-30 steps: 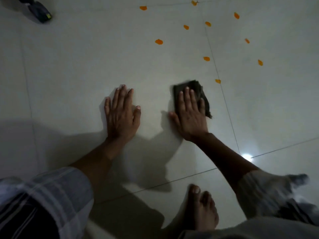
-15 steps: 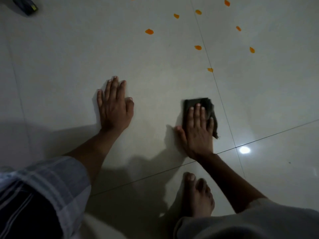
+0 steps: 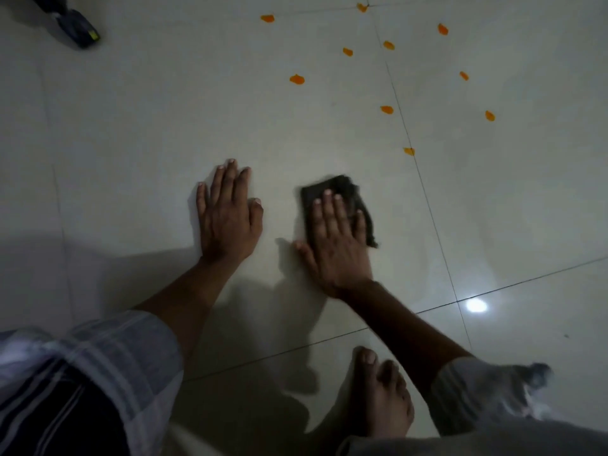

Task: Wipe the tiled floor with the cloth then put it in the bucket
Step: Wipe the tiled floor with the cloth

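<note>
- Since half a second earlier, the right hand (image 3: 335, 238) had pushed the dark cloth (image 3: 342, 195) forward, away from the bare foot (image 3: 378, 396) and off the grout line it had been just beside; the left hand (image 3: 227, 212) kept its place.
- Largest in view was the pale tiled floor (image 3: 131, 143), glossy, with one bright lamp reflection (image 3: 476, 305) on it.
- Both hands lay flat with fingers straight — the left one braced on bare tile, the right one pressing the folded cloth down, its thumb out on the tile beside it.
- Scattered orange petals (image 3: 297, 79) lay ahead, well apart from the cloth and untouched.
- A dark object (image 3: 77, 28) sat at the far left corner; I could not tell what it was.
- By my reading the wiping was under way — no bucket showed, so that step remained.
</note>
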